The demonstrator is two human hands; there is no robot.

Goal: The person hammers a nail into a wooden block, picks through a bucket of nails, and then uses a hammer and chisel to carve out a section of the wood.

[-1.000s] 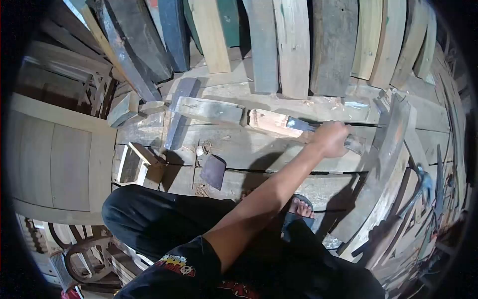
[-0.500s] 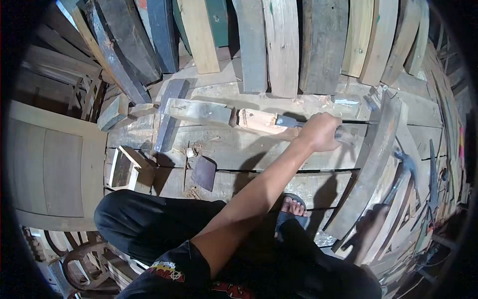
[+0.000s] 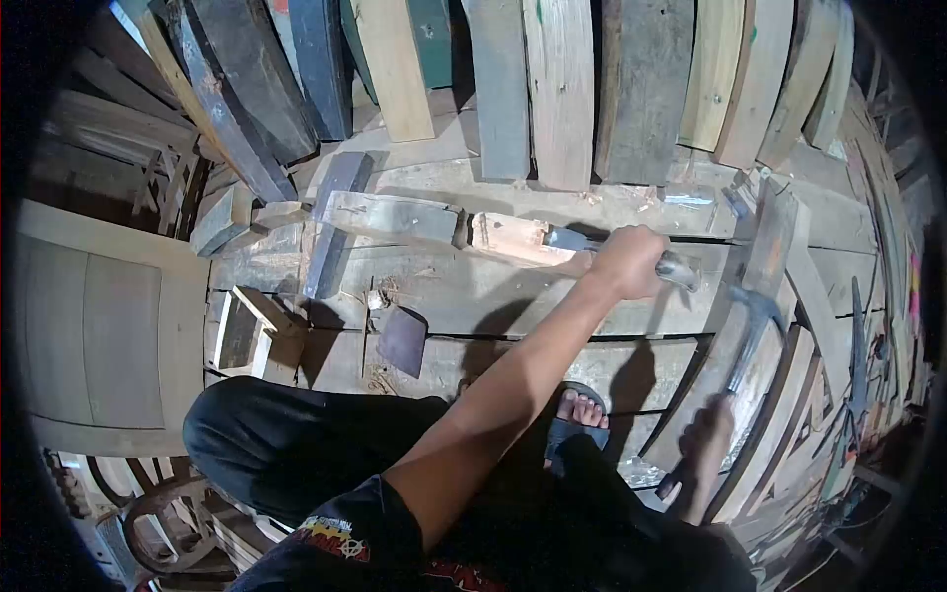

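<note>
My left hand is wrapped round the handle of a chisel. The chisel's blade lies against the pale cut part of a wooden piece, and its handle end points right. That piece extends left as a grey block, which rests over a dark crosspiece. At the lower right, my right hand is closed round the handle of a hammer. The hammer's metal head is up, to the right of the chisel's handle end and apart from it.
Upright boards stand along the back. A long slanted beam lies at the right, with a pair of long-handled tools beyond it. A dark flat plate and a small wooden box lie left. My sandalled foot is below.
The hammer and my right hand have moved left, towards the chisel. My left hand has shifted very slightly left and still holds the chisel.
</note>
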